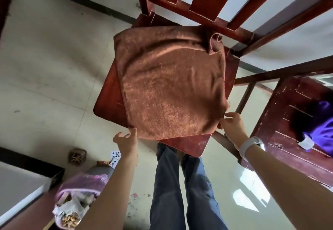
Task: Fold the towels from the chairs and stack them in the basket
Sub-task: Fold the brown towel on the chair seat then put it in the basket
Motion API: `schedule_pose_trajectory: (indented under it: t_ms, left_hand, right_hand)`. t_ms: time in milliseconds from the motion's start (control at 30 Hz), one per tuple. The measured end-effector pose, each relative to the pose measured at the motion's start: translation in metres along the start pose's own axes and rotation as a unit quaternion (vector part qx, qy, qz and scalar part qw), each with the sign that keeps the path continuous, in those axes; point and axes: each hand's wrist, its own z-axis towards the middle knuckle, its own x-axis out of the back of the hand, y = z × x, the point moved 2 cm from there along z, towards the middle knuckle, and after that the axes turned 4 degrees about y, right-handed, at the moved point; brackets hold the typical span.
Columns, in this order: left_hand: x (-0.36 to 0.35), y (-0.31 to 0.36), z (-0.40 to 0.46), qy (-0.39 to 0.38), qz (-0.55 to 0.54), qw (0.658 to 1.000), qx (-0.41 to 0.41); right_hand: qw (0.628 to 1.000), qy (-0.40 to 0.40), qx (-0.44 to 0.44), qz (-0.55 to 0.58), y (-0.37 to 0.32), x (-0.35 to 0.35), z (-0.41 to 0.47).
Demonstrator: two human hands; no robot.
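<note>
Lying spread over the seat of a red-brown wooden chair (108,93), the brown towel (171,85) shows a nubby terry pile, paler where light catches it, with an orange stitched hem along its near edge. It is roughly square, mostly flat, with soft creases running across the far half and one far corner bunched and curled near the chair's slatted back (a round hole pierces the middle slat). The near edge of the towel stops just short of the seat's front, where the varnish is scuffed. The left hand (126,141) meets the near left corner of the towel, fingertips at the cloth's edge and the other fingers loosely spread; whether it actually pinches the cloth I cannot tell. The right hand (232,125), with a white band (249,145) on its wrist, pinches the near right corner between thumb and fingers. To the right stands a second chair (281,121), paint worn and chipped, carrying a purple towel (322,127) with a white tag, its print unreadable. On the pale tiled floor (50,71) lie playing cards (115,155) showing clubs.
</note>
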Motion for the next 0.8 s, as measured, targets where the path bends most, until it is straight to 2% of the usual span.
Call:
schedule_pose_trajectory:
  t_ms: [67, 200, 300, 400, 467, 567, 633, 733, 800]
  left_hand:
    - [0.001, -0.004, 0.004, -0.043, 0.003, 0.999, -0.002]
    - [0.005, -0.001, 0.011, -0.052, 0.063, 0.994, -0.071]
    - [0.005, 0.000, 0.013, -0.124, 0.066, 0.989, -0.039]
    - [0.014, 0.000, 0.013, -0.092, 0.076, 0.993, -0.004]
    - [0.020, 0.009, 0.004, -0.097, 0.031, 0.994, 0.027]
    - [0.028, 0.038, -0.016, -0.147, -0.076, 0.986, 0.001]
    - [0.034, 0.067, -0.030, -0.182, -0.173, 0.967, -0.034]
    - [0.046, 0.102, -0.044, -0.266, -0.280, 0.916, -0.106]
    - [0.045, 0.102, -0.043, -0.257, -0.284, 0.916, -0.117]
  right_hand:
    - [1.000, 0.011, -0.005, -0.009, 0.002, -0.003, 0.002]
    - [0.999, 0.008, -0.031, 0.004, 0.007, -0.003, 0.002]
    - [0.996, 0.003, -0.062, 0.057, 0.010, 0.002, 0.003]
    - [0.999, 0.001, -0.039, 0.019, 0.010, 0.010, 0.004]
    - [0.999, -0.015, -0.030, 0.011, 0.002, 0.019, 0.001]
    - [0.997, -0.046, 0.027, 0.050, -0.030, 0.034, -0.006]
    - [0.989, -0.040, 0.104, 0.101, -0.066, 0.045, -0.012]
    - [0.951, -0.006, 0.208, 0.228, -0.110, 0.065, -0.022]
    - [0.935, 0.024, 0.238, 0.263, -0.118, 0.072, -0.020]
